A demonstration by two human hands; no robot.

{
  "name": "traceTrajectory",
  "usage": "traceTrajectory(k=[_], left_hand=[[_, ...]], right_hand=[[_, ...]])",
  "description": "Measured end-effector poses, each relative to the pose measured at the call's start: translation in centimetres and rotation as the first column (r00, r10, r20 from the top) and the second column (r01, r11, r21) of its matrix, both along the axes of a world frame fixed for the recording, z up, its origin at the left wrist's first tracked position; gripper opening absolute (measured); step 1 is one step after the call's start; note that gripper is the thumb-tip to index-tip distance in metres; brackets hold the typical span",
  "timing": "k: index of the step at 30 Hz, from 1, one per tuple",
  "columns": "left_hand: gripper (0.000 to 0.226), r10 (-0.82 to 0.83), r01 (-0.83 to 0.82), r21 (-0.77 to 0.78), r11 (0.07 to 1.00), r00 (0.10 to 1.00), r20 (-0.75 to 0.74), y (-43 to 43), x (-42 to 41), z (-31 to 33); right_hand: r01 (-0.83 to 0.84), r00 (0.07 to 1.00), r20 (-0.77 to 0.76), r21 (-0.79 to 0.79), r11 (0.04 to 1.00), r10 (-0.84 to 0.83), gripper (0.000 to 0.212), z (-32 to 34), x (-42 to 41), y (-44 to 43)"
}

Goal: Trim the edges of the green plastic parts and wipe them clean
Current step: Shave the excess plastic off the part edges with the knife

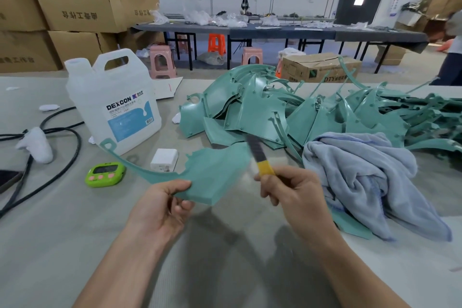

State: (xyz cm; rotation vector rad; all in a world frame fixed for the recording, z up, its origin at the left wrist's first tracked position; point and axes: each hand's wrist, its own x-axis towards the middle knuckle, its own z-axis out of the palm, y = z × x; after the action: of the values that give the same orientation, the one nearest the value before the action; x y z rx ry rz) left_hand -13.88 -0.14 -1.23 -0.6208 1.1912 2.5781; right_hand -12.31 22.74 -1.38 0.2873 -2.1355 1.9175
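My left hand [162,207] pinches the near corner of a green plastic part [212,172], held above the table; a thin curved arm of the part reaches left to a small loop. My right hand [290,192] grips a trimming knife [260,155] with a yellow band and dark blade, blurred, its tip against the part's right edge. A large pile of green plastic parts [312,112] lies behind on the table. A light blue towel [362,177] lies crumpled to the right of my right hand.
A white DEXCON jug [112,105] stands at left. Near it lie a green timer [105,174], a small white box [164,159], black cables [62,157] and a white glove [35,145]. Cardboard boxes are stacked back left. Stools and long tables stand behind.
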Motion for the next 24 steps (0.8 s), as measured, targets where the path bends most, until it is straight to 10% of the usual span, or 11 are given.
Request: traceTrajectory(k=[6,12,18,21,24], left_hand=[[0.025,0.007,-0.009,-0.047,0.999,0.999,-0.035,0.2,0.2,0.0],[0.008,-0.013,-0.021,-0.249,0.968,0.991,-0.135,1.1,0.2,-1.2],[0.028,0.031,-0.172,-0.410,0.896,0.944,-0.329,2.8,0.6,-1.7],[0.044,0.386,-0.459,-0.078,0.885,0.817,-0.429,-0.2,0.1,-0.5],[0.059,0.473,-0.416,0.236,0.878,0.831,-0.293,-3.9,0.0,0.4]], right_hand=[[0.265,0.946,0.191,0.001,0.964,-0.261,0.021,-0.1,-1.2,0.0],[-0.153,0.827,0.353,-0.606,0.780,0.437,0.013,0.0,-0.3,0.0],[0.171,0.850,0.513,-0.477,0.862,0.115,0.029,-0.1,-1.7,0.5],[0.153,0.831,0.534,-0.488,0.859,0.156,0.036,0.0,-2.2,2.5],[0.029,0.818,0.523,-0.452,0.892,0.239,0.018,0.6,-2.1,4.0]])
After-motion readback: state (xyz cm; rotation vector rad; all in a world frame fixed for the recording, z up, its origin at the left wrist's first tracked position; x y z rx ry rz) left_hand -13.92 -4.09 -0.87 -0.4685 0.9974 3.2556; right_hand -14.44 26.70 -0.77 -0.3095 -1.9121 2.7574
